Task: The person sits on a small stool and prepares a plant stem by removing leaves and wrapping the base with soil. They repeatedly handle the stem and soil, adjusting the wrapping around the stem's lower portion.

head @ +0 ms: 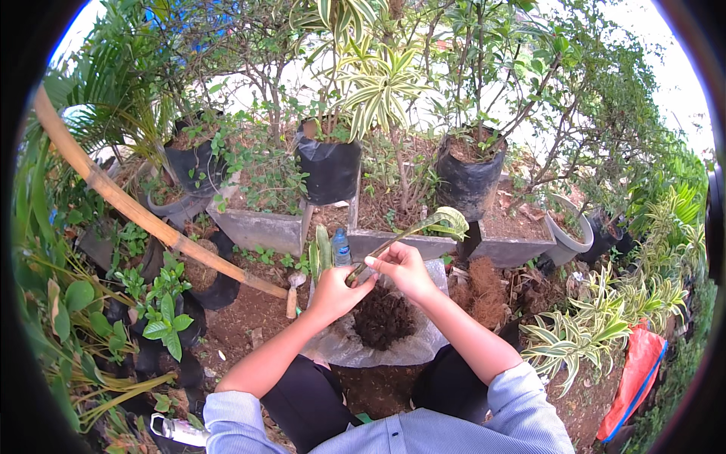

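Observation:
A plant cutting (405,234) with a long stem and a curled, patterned leaf slants up to the right between my hands. My left hand (338,292) grips the lower end of its stem. Higher on the stem, the fingers of my right hand (401,269) pinch it. Below them, dark soil (385,320) lies heaped on a translucent plastic sheet (434,340) on the ground. A stiff upright leaf (324,248) with pale edges stands just beyond my left hand, beside a clear plastic water bottle (341,247). What holds that leaf is hidden.
A wooden-handled hand trowel (292,299) lies left of the sheet. Coconut fibre (486,292) is heaped to its right. Concrete planters (261,231) and black grow bags (329,170) line the far side. A bamboo pole (142,213) crosses the left; a red-orange sheet (632,380) lies right.

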### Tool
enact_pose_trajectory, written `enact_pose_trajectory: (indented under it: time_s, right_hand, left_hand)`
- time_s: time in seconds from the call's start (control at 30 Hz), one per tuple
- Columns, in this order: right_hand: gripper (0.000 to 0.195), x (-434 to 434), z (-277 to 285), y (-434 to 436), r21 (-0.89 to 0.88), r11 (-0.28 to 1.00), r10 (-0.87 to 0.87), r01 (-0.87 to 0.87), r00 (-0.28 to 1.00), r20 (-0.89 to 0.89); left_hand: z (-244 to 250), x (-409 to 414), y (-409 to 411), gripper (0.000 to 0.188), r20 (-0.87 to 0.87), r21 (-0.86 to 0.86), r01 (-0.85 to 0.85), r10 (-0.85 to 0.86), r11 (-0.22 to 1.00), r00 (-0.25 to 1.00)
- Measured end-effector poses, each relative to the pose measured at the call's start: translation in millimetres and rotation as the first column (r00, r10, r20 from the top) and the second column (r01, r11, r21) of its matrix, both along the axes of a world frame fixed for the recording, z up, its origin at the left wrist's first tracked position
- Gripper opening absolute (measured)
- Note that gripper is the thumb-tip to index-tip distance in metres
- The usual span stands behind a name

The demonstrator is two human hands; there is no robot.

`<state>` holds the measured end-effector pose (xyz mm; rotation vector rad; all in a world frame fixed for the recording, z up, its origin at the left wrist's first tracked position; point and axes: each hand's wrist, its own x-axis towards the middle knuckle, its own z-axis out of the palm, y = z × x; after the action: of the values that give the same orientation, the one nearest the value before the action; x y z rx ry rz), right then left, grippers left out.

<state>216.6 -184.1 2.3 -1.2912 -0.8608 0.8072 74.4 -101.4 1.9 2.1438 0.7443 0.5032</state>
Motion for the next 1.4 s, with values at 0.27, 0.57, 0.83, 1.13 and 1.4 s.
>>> enact_pose_trajectory:
  time_s: [0.27, 0.57, 0.83, 1.13, 1.4]
  right_hand:
    - [0.019, -1, 5, 4, 0.103, 0.994, -0.014, 0.029, 0.989, -0.144]
    - [0.031, 6, -2, 6, 0.05, 0.927, -0.366, 0.371, 0.927, -0.081]
    - [0.034, -10, -13, 9, 0.018, 0.931, -0.364, 0.364, 0.931, 0.026]
    - [0.029, -2, -9, 9, -0.016, 0.937, -0.348, 0.348, 0.937, 0.011]
    - [0.035, -3, -11, 7, -0.035, 0.892, -0.453, 0.452, 0.888, -0.085]
  left_hand:
    - [-9, 0, 3, 0.036, -0.011, -0.073, -0.091, 0.09, 0.993, 0.996]
    - [-19, 13, 3, 0.023, 0.497, 0.099, -0.037, -0.017, 0.994, 0.867]
    - [-12, 2, 2, 0.031, 0.067, 0.034, -0.049, 0.047, 0.998, 0.997]
    - [-8, 3, 2, 0.027, 0.165, 0.227, 0.004, -0.043, 0.974, 0.985]
    - [-13, 5, -1, 0.033, 0.046, 0.558, -0.006, -0.024, 0.83, 0.999]
